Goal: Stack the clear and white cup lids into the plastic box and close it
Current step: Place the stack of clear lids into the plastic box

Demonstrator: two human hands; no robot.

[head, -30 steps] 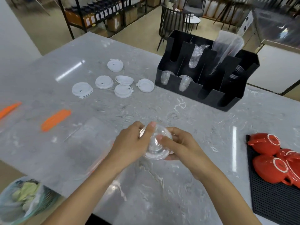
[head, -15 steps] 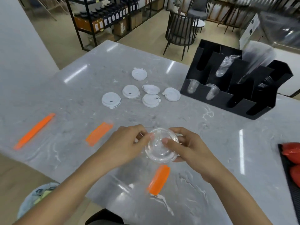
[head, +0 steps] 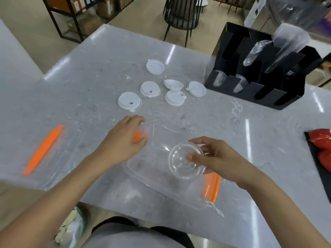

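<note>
My right hand (head: 217,159) grips a stack of clear cup lids (head: 186,161) and holds it over the clear plastic box (head: 143,169), which has orange clips at its ends and lies near the table's front edge. My left hand (head: 123,140) hovers with spread fingers at the box's far left corner, over one orange clip (head: 138,136). Whether it touches the box I cannot tell. Several white cup lids (head: 129,101) lie scattered on the grey marble table (head: 89,77) beyond the box.
The box's clear cover with an orange clip (head: 43,149) lies at the left. A black cup organiser (head: 259,76) holding clear cups stands at the back right. Red cups (head: 322,140) sit on a black mat at the right edge. A waste bag (head: 71,228) is below the table.
My left hand has let go of the clear lids and moved left to the box corner. My right hand alone now holds the stack, lower and over the box. The view has shifted.
</note>
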